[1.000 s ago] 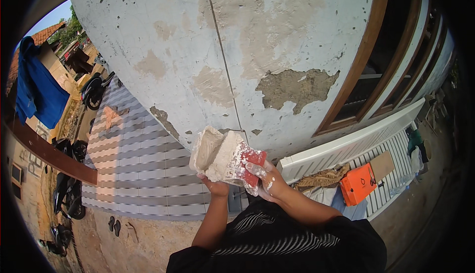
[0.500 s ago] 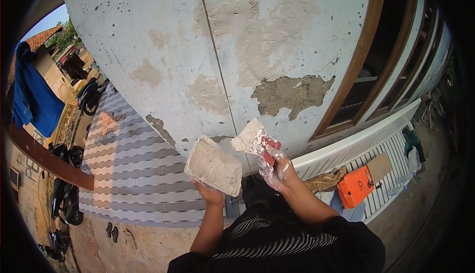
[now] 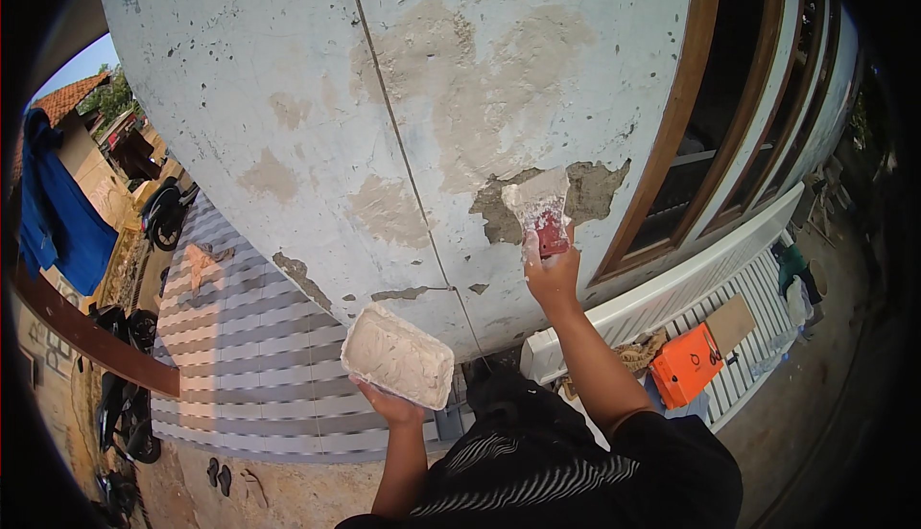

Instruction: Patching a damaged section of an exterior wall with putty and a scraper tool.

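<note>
My left hand (image 3: pixel 389 401) carries a shallow rectangular tub (image 3: pixel 397 354) from below, its fingers mostly hidden under it. Pale, creamy filler with a ridged surface fills the tub. In my right hand (image 3: pixel 556 275) is a putty knife (image 3: pixel 546 224) with a red handle, its wide blade loaded with filler and angled up. The blade overlaps the bare grey-brown patch (image 3: pixel 597 189) where paint has flaked off the light blue wall (image 3: pixel 317 40); whether it touches the wall I cannot tell. White smears cover the handle. Beige dried filler patches (image 3: pixel 422 45) lie above on the wall.
A brown-framed window (image 3: pixel 662 169) is to the right. Below it stands a white slatted bench (image 3: pixel 734 356) holding an orange box (image 3: pixel 686 364) and cloths. On the left are a striped tiled floor (image 3: pixel 249 366), parked motorbikes (image 3: pixel 165 211), a hanging blue cloth (image 3: pixel 62 212) and sandals (image 3: pixel 220 475).
My right hand has lifted the loaded putty knife away from the tub, up and right to the bare patch. The tub in my left hand sits slightly lower and further left.
</note>
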### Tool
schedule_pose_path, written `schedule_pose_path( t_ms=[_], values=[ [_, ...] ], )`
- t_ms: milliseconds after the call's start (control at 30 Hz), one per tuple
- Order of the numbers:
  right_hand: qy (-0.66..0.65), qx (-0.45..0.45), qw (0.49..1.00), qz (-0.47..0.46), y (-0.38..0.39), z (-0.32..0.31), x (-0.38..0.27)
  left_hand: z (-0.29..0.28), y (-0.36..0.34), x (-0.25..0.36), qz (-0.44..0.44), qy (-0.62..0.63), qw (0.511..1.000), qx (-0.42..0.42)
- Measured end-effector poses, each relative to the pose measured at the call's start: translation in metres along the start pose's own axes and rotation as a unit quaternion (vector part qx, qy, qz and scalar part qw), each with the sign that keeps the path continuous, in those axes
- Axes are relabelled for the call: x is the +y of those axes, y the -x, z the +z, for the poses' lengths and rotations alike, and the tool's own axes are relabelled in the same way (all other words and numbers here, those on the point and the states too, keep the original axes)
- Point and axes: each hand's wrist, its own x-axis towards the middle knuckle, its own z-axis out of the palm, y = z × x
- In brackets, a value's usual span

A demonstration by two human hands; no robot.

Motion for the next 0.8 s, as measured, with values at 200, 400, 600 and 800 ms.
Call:
schedule_pose_path(
  t_ms=[200, 400, 600, 800],
  values=[
    [0.275, -0.024, 0.942, -0.19, -0.01, 0.049, 0.022, -0.012, 0.003, 0.003, 0.018, -0.017, 0.999, 0.021],
    [0.26, -0.096, 0.932, -0.234, -0.005, 0.081, 0.016, -0.009, 0.005, 0.005, 0.007, -0.01, 0.999, 0.044],
    [0.23, -0.14, 0.934, -0.235, 0.007, 0.07, 0.014, -0.014, 0.001, 0.003, 0.003, 0.001, 1.0, 0.029],
    [0.159, -0.102, 0.967, -0.169, 0.006, 0.034, 0.003, -0.004, 0.001, 0.005, 0.006, -0.002, 1.0, 0.009]
  ],
)
